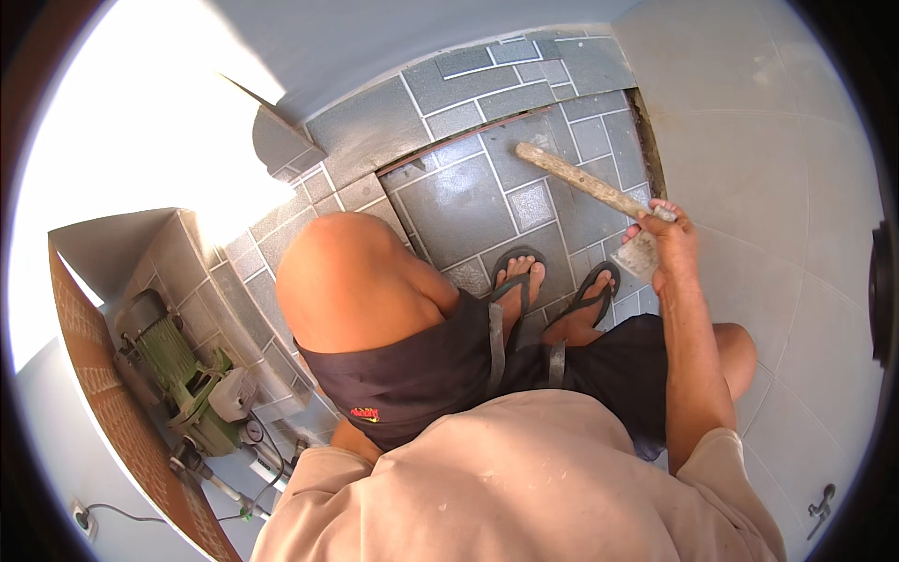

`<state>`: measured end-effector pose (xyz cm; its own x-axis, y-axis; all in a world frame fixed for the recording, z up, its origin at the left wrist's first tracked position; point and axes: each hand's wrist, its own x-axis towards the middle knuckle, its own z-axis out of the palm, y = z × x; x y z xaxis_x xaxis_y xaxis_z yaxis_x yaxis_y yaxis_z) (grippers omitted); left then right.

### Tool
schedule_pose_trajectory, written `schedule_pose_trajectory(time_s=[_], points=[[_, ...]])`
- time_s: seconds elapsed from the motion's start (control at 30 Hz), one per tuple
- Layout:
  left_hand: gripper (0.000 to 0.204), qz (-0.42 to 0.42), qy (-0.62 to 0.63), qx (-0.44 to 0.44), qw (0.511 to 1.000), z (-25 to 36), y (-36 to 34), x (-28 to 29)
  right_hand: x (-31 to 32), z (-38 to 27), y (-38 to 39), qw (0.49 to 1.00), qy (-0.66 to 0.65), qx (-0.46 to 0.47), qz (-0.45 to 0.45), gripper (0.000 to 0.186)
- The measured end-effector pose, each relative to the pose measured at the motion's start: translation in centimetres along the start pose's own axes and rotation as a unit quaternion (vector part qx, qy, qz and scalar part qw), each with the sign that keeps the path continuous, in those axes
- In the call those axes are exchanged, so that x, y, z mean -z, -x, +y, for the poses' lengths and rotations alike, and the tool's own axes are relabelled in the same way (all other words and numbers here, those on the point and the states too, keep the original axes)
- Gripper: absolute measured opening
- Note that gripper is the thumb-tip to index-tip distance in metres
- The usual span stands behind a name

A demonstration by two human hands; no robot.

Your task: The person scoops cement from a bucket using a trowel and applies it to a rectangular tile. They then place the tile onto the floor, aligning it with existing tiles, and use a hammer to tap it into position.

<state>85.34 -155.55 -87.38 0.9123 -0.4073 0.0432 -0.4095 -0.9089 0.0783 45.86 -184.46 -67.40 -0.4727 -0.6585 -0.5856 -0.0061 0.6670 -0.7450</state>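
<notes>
My right hand (670, 239) is closed around the head end of a wooden-handled tool (585, 183). The worn handle slants away to the upper left, over the tiled floor. Below the fingers shows a pale, dusty head, broad and flat-looking; its exact kind is hard to tell. Under the tool lies a recessed patch of grey stone-pattern tiles (459, 211) with white joints. My left hand is out of sight; only a bit of that arm shows beside my left thigh.
My sandalled feet (520, 281) stand on the tiles. A raised tiled edge (370, 131) borders the patch, and a grey wall (749, 187) rises at right. At lower left are a green motor pump (192, 375) with pipes and a cable, and a brown panel (98, 365). A tap (821, 506) is at lower right.
</notes>
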Motion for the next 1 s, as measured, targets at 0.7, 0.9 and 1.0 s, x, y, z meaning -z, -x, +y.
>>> schedule_pose_trajectory(time_s=[0.7, 0.9, 1.0], points=[[0.031, 0.027, 0.008, -0.058, 0.998, -2.1, -2.9, -0.6, -2.7, 7.4, 0.7, 0.994, -0.101, 0.005, 0.027, 0.033], [0.03, 0.019, 0.026, -0.053, 0.998, -2.7, -3.1, -0.7, -4.0, 9.2, 2.3, 0.996, -0.049, 0.08, 0.012, 0.042], [0.03, -0.002, 0.046, -0.05, 0.998, -2.9, -3.8, -0.6, -3.6, 11.3, 1.9, 0.99, -0.127, 0.054, 0.028, 0.043]])
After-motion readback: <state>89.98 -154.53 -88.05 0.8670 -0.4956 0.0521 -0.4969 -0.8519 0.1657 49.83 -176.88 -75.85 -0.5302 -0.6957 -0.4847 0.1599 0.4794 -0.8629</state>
